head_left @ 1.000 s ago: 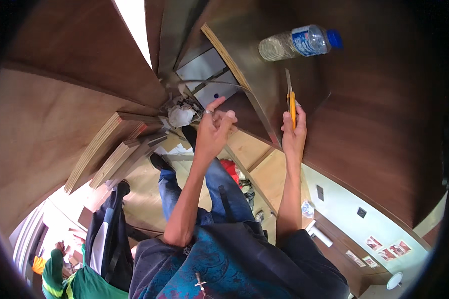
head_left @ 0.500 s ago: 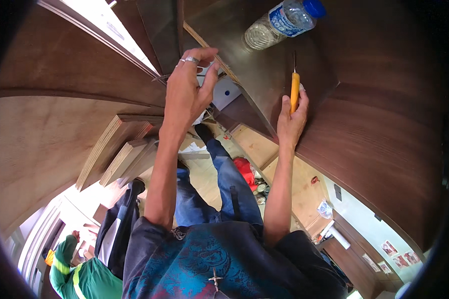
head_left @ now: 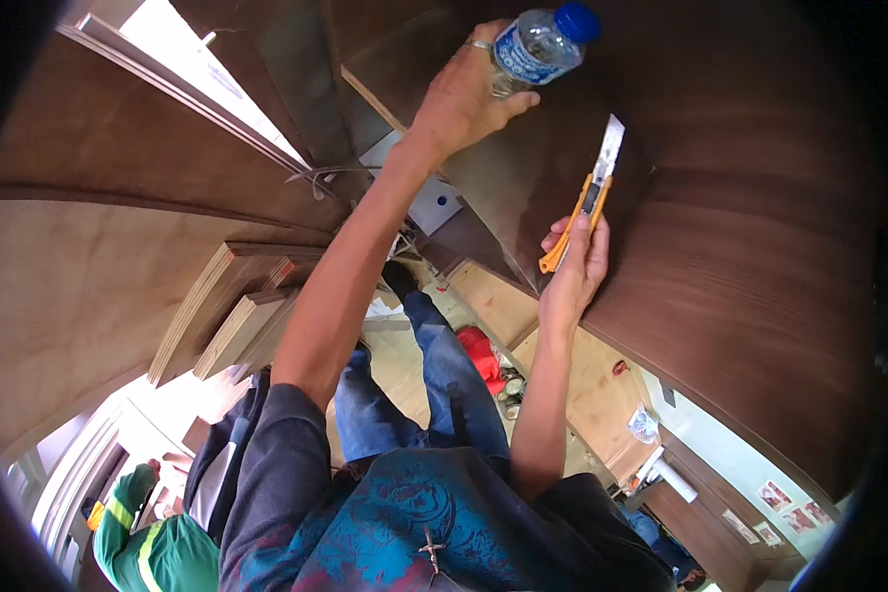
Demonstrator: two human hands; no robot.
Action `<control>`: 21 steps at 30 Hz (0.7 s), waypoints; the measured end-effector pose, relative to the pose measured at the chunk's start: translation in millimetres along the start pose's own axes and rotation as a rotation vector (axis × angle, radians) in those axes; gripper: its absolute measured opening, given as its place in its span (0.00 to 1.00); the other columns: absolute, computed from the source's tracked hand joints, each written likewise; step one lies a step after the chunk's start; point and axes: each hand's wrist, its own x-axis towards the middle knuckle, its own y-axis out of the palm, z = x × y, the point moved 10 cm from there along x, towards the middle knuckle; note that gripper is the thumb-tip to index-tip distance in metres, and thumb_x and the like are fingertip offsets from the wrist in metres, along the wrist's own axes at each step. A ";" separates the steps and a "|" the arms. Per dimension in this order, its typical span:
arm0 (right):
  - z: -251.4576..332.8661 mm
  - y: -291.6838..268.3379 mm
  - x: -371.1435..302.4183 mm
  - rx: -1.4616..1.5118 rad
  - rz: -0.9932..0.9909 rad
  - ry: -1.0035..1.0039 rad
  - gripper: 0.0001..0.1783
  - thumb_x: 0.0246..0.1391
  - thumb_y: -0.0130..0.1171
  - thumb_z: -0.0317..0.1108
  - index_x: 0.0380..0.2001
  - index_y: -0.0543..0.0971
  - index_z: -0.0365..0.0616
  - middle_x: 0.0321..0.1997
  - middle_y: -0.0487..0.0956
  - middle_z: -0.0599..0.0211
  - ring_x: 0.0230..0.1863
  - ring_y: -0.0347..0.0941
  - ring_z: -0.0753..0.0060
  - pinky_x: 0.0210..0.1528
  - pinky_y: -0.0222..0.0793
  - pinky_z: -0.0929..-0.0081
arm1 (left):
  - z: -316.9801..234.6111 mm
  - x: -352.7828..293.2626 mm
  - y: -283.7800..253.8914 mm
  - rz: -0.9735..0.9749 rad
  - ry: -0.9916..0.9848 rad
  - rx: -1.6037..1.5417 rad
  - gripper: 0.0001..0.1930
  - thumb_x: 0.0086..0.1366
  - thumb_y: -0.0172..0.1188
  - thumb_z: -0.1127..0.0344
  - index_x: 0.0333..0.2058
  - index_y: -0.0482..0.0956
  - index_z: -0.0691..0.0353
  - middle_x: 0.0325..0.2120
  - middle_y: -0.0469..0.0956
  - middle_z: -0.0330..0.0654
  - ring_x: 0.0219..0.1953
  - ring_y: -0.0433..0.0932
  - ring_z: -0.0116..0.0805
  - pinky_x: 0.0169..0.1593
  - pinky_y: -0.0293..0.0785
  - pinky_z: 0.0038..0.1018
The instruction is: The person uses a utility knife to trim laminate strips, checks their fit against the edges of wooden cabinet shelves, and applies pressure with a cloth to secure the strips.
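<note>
A clear plastic bottle with a blue cap and blue label [head_left: 535, 56] is at the top, over a dark brown panel. My left hand [head_left: 467, 99] is wrapped round its lower part, thumb on the near side and most fingers hidden behind it. Lower and to the right, my right hand [head_left: 579, 264] grips a yellow-orange utility knife [head_left: 590, 200]. Its broad blade is out and points up and away, apart from the bottle.
Cut plywood boards [head_left: 242, 314] jut out at left. A large dark brown panel [head_left: 740, 276] fills the right side. Below are a red bag [head_left: 481, 357] and several cans. A person in a green top [head_left: 163, 543] is at lower left.
My left hand has reached up and right and closed round the bottle, which has shifted slightly left. My right hand has turned the knife, so its flat side and blade now show.
</note>
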 end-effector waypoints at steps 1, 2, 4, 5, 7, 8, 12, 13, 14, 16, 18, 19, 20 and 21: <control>-1.6 -0.2 0.7 -0.008 0.011 0.006 0.15 0.69 0.51 0.42 0.49 0.75 0.44 0.30 0.73 0.75 0.29 0.66 0.84 0.32 0.63 0.83 | 9.7 0.6 2.3 0.008 -0.048 -0.016 0.43 0.50 0.76 0.57 0.61 0.61 0.60 0.52 0.75 0.55 0.56 0.74 0.53 0.57 0.71 0.40; -8.0 -3.0 2.4 -0.028 0.007 0.006 0.17 0.68 0.53 0.41 0.53 0.74 0.43 0.32 0.74 0.73 0.31 0.67 0.84 0.33 0.63 0.84 | 12.2 1.7 2.5 0.028 -0.101 -0.030 0.43 0.50 0.76 0.57 0.61 0.62 0.61 0.51 0.75 0.55 0.56 0.75 0.53 0.57 0.71 0.40; -10.7 -4.2 6.6 -0.154 -0.022 -0.044 0.20 0.67 0.55 0.40 0.56 0.73 0.42 0.36 0.75 0.72 0.33 0.69 0.84 0.36 0.66 0.83 | 9.1 3.2 -4.7 0.020 -0.118 -0.029 0.41 0.52 0.75 0.58 0.60 0.62 0.62 0.50 0.76 0.57 0.55 0.75 0.54 0.57 0.71 0.41; -14.1 -3.2 8.7 -0.216 -0.038 -0.067 0.22 0.66 0.57 0.40 0.58 0.72 0.41 0.38 0.75 0.71 0.34 0.69 0.83 0.37 0.67 0.83 | 4.0 3.6 -10.7 -0.001 -0.081 -0.016 0.39 0.53 0.74 0.59 0.58 0.62 0.63 0.50 0.76 0.58 0.55 0.76 0.55 0.57 0.71 0.42; -19.2 1.0 16.0 -0.448 0.006 -0.228 0.26 0.64 0.58 0.36 0.62 0.69 0.38 0.51 0.75 0.57 0.47 0.73 0.65 0.52 0.68 0.70 | -2.5 1.7 -24.3 -0.032 -0.044 0.015 0.37 0.54 0.74 0.61 0.57 0.62 0.64 0.48 0.77 0.59 0.54 0.77 0.56 0.57 0.71 0.42; -15.4 8.5 16.0 -0.538 0.027 -0.281 0.26 0.63 0.57 0.35 0.62 0.68 0.37 0.56 0.73 0.51 0.53 0.71 0.56 0.57 0.65 0.66 | -3.3 -1.9 -33.3 -0.047 -0.049 0.033 0.36 0.53 0.74 0.62 0.56 0.63 0.65 0.47 0.78 0.58 0.53 0.77 0.56 0.56 0.72 0.42; -5.4 19.5 19.6 -0.784 0.023 -0.386 0.28 0.60 0.60 0.34 0.61 0.69 0.38 0.59 0.71 0.48 0.62 0.66 0.46 0.63 0.60 0.58 | -12.8 -11.2 -61.1 -0.091 -0.106 -0.016 0.37 0.51 0.76 0.62 0.55 0.64 0.68 0.46 0.79 0.56 0.52 0.78 0.48 0.54 0.73 0.38; -1.8 22.8 20.1 -0.877 0.017 -0.398 0.28 0.59 0.61 0.34 0.61 0.69 0.38 0.60 0.71 0.49 0.63 0.65 0.47 0.63 0.59 0.57 | -14.3 -15.0 -68.8 -0.112 -0.116 -0.043 0.38 0.51 0.76 0.61 0.55 0.64 0.68 0.46 0.79 0.55 0.51 0.79 0.46 0.54 0.73 0.38; 6.1 25.6 17.9 -0.874 0.007 -0.447 0.28 0.59 0.62 0.34 0.61 0.69 0.38 0.59 0.71 0.50 0.63 0.65 0.49 0.63 0.59 0.58 | -20.5 -18.7 -77.1 -0.130 -0.093 -0.079 0.39 0.51 0.76 0.60 0.55 0.63 0.69 0.46 0.79 0.54 0.50 0.79 0.42 0.54 0.74 0.36; 23.1 29.1 7.7 -0.863 -0.011 -0.546 0.29 0.58 0.64 0.33 0.62 0.70 0.39 0.59 0.72 0.52 0.62 0.66 0.52 0.63 0.61 0.60 | -31.4 -24.0 -77.9 -0.071 -0.058 -0.111 0.39 0.51 0.76 0.59 0.56 0.63 0.69 0.45 0.79 0.54 0.50 0.79 0.43 0.54 0.73 0.36; 50.4 33.6 -3.2 -0.740 0.028 -0.617 0.31 0.56 0.66 0.35 0.62 0.71 0.39 0.59 0.71 0.51 0.62 0.66 0.53 0.63 0.60 0.60 | -41.0 -35.0 -78.9 -0.041 -0.044 -0.114 0.39 0.52 0.76 0.58 0.57 0.63 0.67 0.46 0.78 0.55 0.51 0.78 0.46 0.55 0.73 0.37; 57.1 36.8 -4.9 -0.671 0.068 -0.612 0.32 0.56 0.67 0.35 0.62 0.70 0.39 0.59 0.71 0.51 0.62 0.66 0.53 0.63 0.60 0.60 | -45.6 -41.4 -78.8 -0.037 -0.043 -0.105 0.40 0.51 0.76 0.58 0.57 0.64 0.65 0.47 0.77 0.55 0.52 0.78 0.48 0.55 0.72 0.38; 58.1 39.2 -2.0 -0.687 0.082 -0.601 0.33 0.54 0.67 0.35 0.61 0.70 0.38 0.60 0.70 0.50 0.63 0.65 0.50 0.64 0.59 0.58 | -51.4 -45.3 -79.1 -0.034 -0.033 -0.099 0.40 0.51 0.76 0.58 0.58 0.64 0.63 0.48 0.77 0.55 0.52 0.77 0.51 0.55 0.72 0.39; 58.3 41.3 2.8 -0.703 0.094 -0.588 0.33 0.53 0.68 0.35 0.61 0.70 0.37 0.61 0.69 0.49 0.64 0.64 0.47 0.64 0.59 0.56 | -54.7 -47.7 -80.5 -0.030 -0.024 -0.094 0.40 0.51 0.76 0.57 0.59 0.64 0.61 0.49 0.76 0.56 0.53 0.77 0.53 0.56 0.71 0.40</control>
